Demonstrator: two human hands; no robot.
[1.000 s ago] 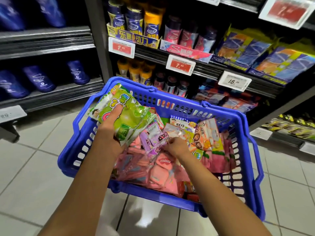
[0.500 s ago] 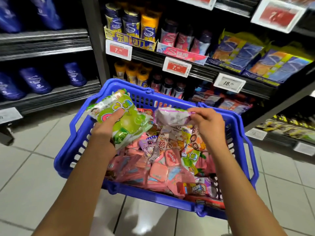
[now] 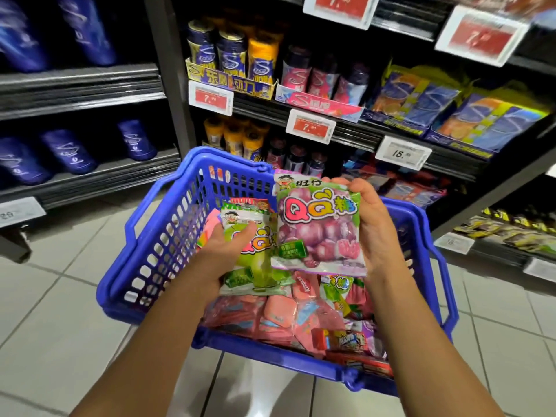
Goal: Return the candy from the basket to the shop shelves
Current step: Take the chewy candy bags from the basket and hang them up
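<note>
— Well, progress?
— Early, I judge. Left hand (image 3: 227,251) grips a green bag (image 3: 255,263), right hand (image 3: 371,233) a purple bag (image 3: 317,227), above the basket (image 3: 168,230).
— Remaining?
— Candy (image 3: 279,311) fills the basket; shelves (image 3: 361,136) await.

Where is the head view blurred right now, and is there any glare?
Head view: motion blur smears the top-right price tag and the blue bottles top left; the purple bag in the right hand reads sharply, as does the green bag in the left hand; soft glare on the floor tiles; shelves bend at the edges.
</note>
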